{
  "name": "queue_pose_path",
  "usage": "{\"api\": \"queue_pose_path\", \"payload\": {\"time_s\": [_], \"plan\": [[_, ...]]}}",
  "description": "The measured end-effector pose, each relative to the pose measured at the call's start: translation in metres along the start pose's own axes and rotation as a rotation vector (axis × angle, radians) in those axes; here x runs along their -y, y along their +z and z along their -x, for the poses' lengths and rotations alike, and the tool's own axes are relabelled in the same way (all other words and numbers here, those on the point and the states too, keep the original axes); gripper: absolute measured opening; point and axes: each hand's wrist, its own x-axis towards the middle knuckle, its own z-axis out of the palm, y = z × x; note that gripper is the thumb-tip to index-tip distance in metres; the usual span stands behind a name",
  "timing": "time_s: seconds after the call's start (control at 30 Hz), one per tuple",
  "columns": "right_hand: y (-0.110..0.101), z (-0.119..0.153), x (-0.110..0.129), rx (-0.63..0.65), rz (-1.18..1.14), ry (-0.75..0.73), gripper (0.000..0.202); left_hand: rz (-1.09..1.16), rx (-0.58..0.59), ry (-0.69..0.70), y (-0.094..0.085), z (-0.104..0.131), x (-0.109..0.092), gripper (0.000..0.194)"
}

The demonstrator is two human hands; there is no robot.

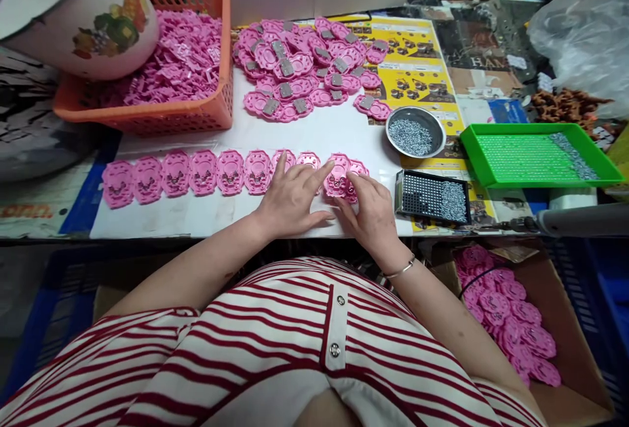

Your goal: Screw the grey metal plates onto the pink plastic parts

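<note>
Several pink plastic pieces (203, 172) lie side by side in a row on the white sheet (196, 217), small metal parts showing on them. Over the row's right part rests my left hand (295, 198), palm down, fingers spread, its fingertips on the pieces. My right hand (371, 211) has thumb and fingers curled at the lower edge of the pink pieces at the row's right end (338, 177), which overlap each other. Behind the row is a heap of pink pieces (295, 63) with grey metal plates. A bowl of small metal parts (415, 133) stands to the right.
An orange basket (147, 116) of small pink parts, with an enamel pot (113, 27) on it, stands left. At right are a black tray (432, 198) and a green tray (535, 155) with metal parts. A cardboard box (565, 322) of pink pieces sits below the table edge.
</note>
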Motion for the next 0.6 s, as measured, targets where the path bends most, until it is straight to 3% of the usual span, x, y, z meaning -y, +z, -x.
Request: {"api": "queue_pose_path", "payload": {"time_s": [0.1,0.2,0.4,0.6], "plan": [[0.004,-0.001,-0.002,-0.008,-0.053,-0.008,0.053,-0.009,-0.008,-0.026,-0.004,-0.003,0.0,0.082],[0.004,0.005,-0.008,-0.022,-0.092,0.067,0.065,0.007,0.073,0.003,-0.004,-0.016,-0.001,0.076],[0.004,0.01,-0.011,0.089,-0.087,0.291,0.079,0.039,0.272,0.254,-0.002,-0.052,0.0,0.071],[0.004,-0.006,-0.003,0.18,-0.068,0.42,0.093,0.009,0.24,0.259,-0.001,-0.052,0.002,0.055]]}}
